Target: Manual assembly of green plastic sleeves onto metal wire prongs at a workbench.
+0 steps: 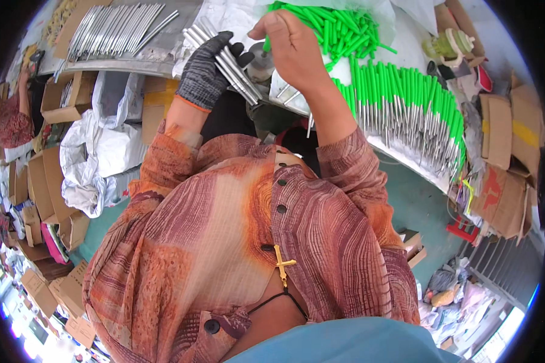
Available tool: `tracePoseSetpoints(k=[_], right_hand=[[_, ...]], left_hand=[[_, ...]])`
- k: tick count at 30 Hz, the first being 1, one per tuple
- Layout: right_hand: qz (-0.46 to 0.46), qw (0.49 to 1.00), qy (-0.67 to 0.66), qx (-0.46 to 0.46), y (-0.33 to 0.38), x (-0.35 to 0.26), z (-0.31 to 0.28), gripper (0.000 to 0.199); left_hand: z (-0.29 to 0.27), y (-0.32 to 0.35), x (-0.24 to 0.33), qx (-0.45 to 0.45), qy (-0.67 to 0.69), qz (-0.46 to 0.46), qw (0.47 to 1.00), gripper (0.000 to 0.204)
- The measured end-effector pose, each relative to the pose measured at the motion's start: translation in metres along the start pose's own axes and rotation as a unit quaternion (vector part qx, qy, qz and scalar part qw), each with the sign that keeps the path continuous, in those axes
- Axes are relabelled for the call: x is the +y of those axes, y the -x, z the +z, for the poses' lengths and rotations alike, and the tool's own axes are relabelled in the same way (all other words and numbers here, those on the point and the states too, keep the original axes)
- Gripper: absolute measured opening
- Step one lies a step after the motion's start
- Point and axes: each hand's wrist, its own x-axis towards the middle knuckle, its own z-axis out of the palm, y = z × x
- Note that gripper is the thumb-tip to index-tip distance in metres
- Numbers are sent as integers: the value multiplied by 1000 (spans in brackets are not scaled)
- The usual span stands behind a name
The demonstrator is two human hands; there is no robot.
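My left hand (204, 71), in a dark grey knit glove, grips a bundle of bare metal rods (227, 60) over the workbench edge. My right hand (290, 45) is bare and pinches a green handle (267, 41) at its top end, holding it upright next to the bundle. Behind that hand lies a heap of loose green handles (339, 27). To the right, a long row of finished tools with green handles and metal shafts (406, 100) lies on the bench.
A tray of more metal rods (118, 27) lies at the back left on the grey workbench (163, 60). Cardboard boxes (66, 97) and white plastic bags (94, 151) crowd the floor at left. More cardboard (502, 133) is stacked at right.
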Motion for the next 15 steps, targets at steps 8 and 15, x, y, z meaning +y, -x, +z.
tracePoseSetpoints(k=[8,15], right_hand=[[-76,982,152,80,-7,-15,-18,22],[-322,879,306,171,-25,0,-16,17]], left_hand=[[-11,-1,12,16,-18,29,999,23],[-20,-4,14,94,-87,81,988,23]])
